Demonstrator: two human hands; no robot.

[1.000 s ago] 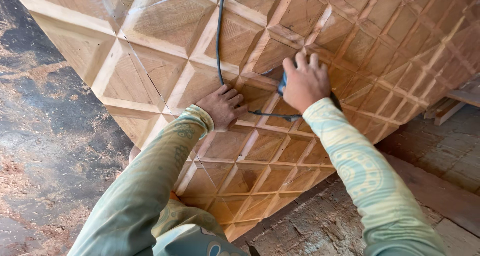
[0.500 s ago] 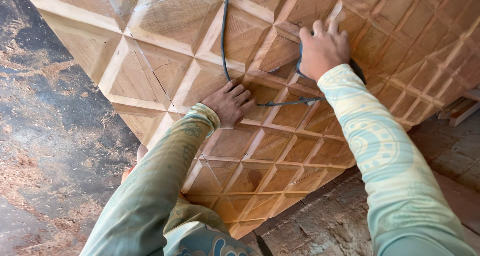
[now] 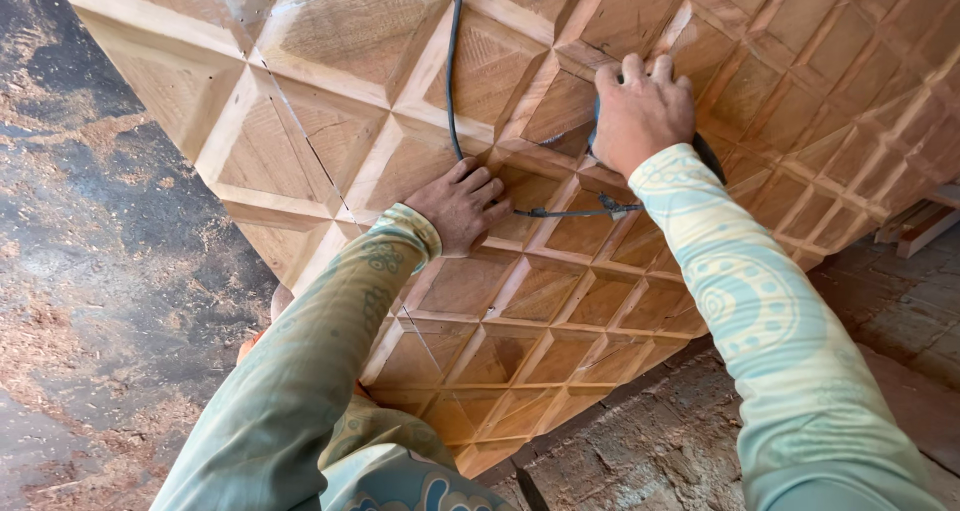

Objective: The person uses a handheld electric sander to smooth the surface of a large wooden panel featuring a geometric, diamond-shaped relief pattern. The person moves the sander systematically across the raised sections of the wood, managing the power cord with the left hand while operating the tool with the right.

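A large carved wooden panel with a grid of raised ridges and sunken facets fills the upper view. My right hand grips a dark power sander, mostly hidden under the palm, and presses it against a facet near the panel's middle. The sander's dark cord runs up the panel and loops back under my wrist. My left hand lies flat on the wood, fingers spread, just left of the cord's lower loop. Both arms wear pale green patterned sleeves.
Dark ground strewn with sawdust lies to the left. Rough stone paving shows below the panel's lower edge. Loose wooden strips rest at the right edge.
My right hand carried the sander up and to the right across the panel, then slid back slightly down. My left hand stayed planted on the wood.
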